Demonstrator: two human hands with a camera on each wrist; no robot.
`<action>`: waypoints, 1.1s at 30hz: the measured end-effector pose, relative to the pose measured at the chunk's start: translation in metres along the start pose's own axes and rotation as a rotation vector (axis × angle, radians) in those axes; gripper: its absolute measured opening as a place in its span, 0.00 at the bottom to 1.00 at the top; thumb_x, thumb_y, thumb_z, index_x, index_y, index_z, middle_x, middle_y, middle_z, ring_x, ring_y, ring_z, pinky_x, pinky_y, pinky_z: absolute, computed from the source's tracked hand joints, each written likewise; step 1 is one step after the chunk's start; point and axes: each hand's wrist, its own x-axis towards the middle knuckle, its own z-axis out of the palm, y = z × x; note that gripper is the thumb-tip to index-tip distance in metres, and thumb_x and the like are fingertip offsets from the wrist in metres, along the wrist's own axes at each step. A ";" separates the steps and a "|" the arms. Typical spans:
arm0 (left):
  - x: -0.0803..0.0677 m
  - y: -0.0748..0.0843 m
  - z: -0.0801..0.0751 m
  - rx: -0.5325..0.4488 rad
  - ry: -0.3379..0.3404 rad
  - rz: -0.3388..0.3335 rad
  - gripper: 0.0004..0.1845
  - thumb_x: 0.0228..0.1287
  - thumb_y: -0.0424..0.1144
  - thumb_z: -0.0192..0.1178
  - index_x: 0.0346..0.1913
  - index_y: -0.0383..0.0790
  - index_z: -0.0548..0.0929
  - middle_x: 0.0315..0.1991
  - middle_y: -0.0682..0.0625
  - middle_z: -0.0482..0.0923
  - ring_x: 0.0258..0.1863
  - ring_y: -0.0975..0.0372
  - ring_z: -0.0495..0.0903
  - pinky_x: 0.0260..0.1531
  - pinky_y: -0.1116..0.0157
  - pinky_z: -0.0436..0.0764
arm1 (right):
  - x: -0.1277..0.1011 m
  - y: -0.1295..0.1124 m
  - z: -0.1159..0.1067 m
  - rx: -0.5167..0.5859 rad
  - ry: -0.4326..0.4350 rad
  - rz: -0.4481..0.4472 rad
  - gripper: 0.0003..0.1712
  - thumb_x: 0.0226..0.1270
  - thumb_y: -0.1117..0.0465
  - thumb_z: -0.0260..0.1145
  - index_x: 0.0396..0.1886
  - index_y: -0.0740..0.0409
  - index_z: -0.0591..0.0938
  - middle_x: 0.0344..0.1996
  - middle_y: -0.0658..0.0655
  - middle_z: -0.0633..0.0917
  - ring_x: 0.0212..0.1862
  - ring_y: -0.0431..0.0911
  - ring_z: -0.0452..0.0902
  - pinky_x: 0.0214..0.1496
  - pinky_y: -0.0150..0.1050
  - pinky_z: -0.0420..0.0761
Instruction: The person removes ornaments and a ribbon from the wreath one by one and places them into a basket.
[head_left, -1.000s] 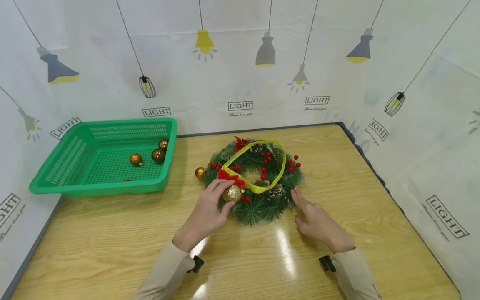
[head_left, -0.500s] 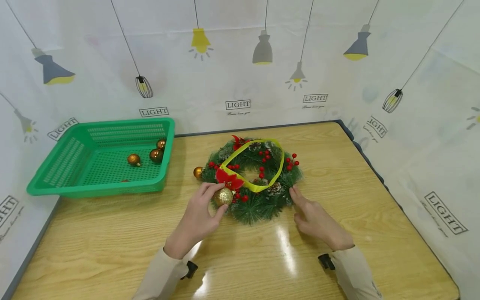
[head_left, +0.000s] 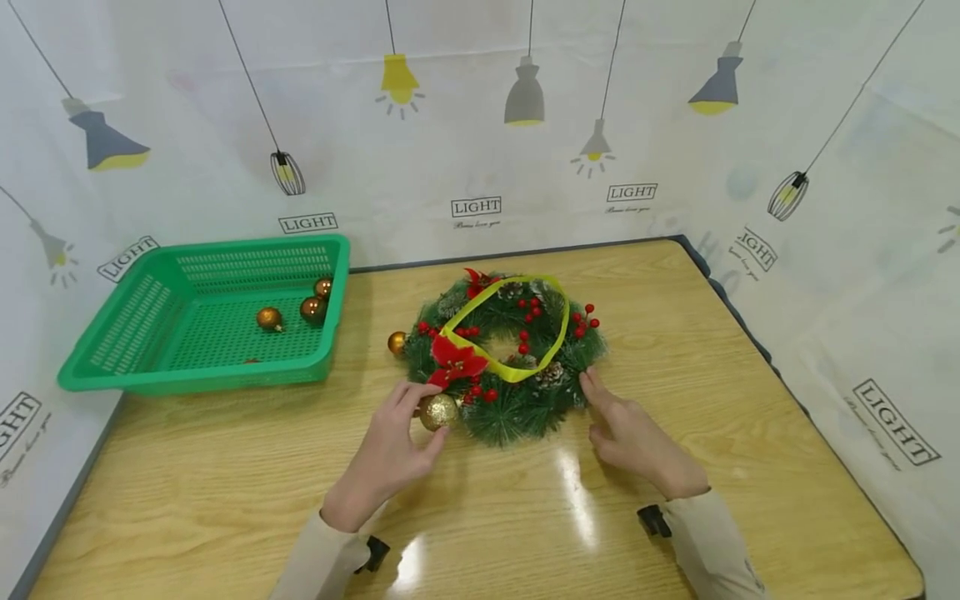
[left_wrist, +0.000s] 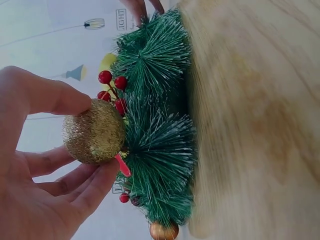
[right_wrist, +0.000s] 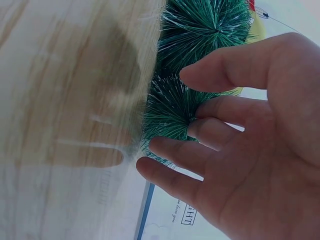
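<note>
A gold glitter bauble [head_left: 438, 412] is pinched between the thumb and fingers of my left hand [head_left: 384, 454], at the near left side of a green Christmas wreath [head_left: 510, 421]. In the left wrist view the glitter ball [left_wrist: 95, 132] sits right beside the pine needles. The wreath lies flat on the table with red berries, pine cones, a red poinsettia [head_left: 457, 361] and a loop of yellow ribbon [head_left: 512, 375]. My right hand [head_left: 637, 437] rests against the wreath's near right edge. Its fingers [right_wrist: 175, 152] are loosely extended at the needles in the right wrist view.
A green perforated basket [head_left: 225, 382] stands at the back left, holding several bronze baubles [head_left: 313, 310]. Another orange bauble [head_left: 397, 342] is at the wreath's left edge. A white printed backdrop [head_left: 480, 150] rises behind the wooden table [head_left: 247, 483].
My left hand has moved left and toward me with the gold bauble, uncovering the poinsettia, which now spreads out flat. The right hand stays at the wreath's edge.
</note>
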 end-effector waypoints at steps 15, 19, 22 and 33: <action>0.013 0.008 0.007 -0.004 -0.010 0.043 0.28 0.51 0.27 0.76 0.57 0.31 0.80 0.51 0.43 0.77 0.50 0.53 0.80 0.50 0.57 0.86 | -0.001 0.002 0.000 0.020 0.004 0.001 0.45 0.65 0.76 0.59 0.78 0.73 0.51 0.77 0.76 0.49 0.12 0.30 0.53 0.16 0.30 0.71; 0.012 0.012 0.009 -0.030 -0.019 0.045 0.28 0.51 0.27 0.76 0.56 0.32 0.80 0.50 0.44 0.77 0.50 0.54 0.81 0.49 0.57 0.86 | 0.000 0.001 0.000 0.014 0.007 -0.007 0.44 0.65 0.75 0.59 0.78 0.74 0.51 0.77 0.76 0.50 0.12 0.30 0.52 0.17 0.30 0.71; 0.010 0.014 0.010 -0.042 -0.021 0.067 0.28 0.49 0.25 0.76 0.56 0.33 0.80 0.50 0.44 0.77 0.49 0.54 0.81 0.48 0.58 0.86 | 0.000 0.001 0.000 0.016 0.008 -0.007 0.44 0.65 0.76 0.59 0.78 0.74 0.51 0.77 0.76 0.49 0.12 0.30 0.53 0.16 0.30 0.71; 0.006 0.010 0.014 -0.052 0.005 0.073 0.28 0.49 0.27 0.76 0.56 0.35 0.81 0.49 0.45 0.76 0.45 0.58 0.79 0.44 0.57 0.86 | 0.000 0.000 0.000 0.009 0.008 0.003 0.44 0.66 0.75 0.59 0.79 0.73 0.51 0.77 0.76 0.50 0.12 0.31 0.54 0.16 0.30 0.71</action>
